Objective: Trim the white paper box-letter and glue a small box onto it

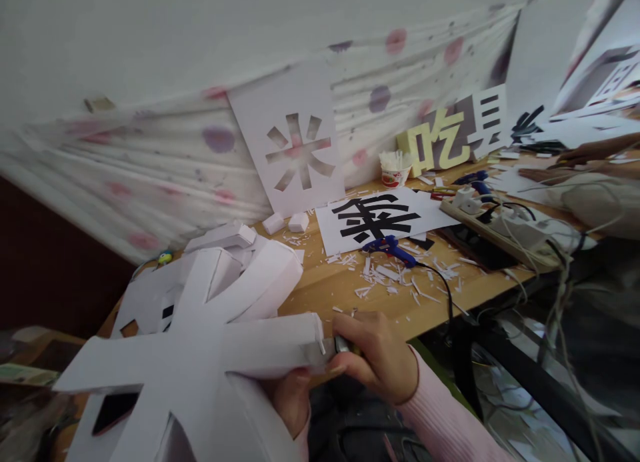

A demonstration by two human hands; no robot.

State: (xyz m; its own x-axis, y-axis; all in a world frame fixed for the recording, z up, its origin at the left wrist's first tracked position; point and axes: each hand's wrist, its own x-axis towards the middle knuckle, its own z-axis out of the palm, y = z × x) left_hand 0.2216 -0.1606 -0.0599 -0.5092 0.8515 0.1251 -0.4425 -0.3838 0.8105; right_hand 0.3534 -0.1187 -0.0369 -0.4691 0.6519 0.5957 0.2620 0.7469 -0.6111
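A large white three-dimensional foam-board character (185, 355) fills the lower left, its arms standing out with deep side walls. My left hand (293, 405) is closed on the underside of its right arm, with part of the fingers hidden. My right hand (380, 355) grips a utility knife (341, 345). Its blade lies against the end of that arm, where a thin white sliver sticks up. Most of the knife's handle is hidden in my fingers.
A blue glue gun (393, 250) lies among white scraps beside a printed sheet (325, 225). Behind stand a cut-out board (250, 125), a paper cup (395, 175) and yellow letters (440, 142). A power strip (500, 232) with cables lies right, near another person's hand (575, 157).
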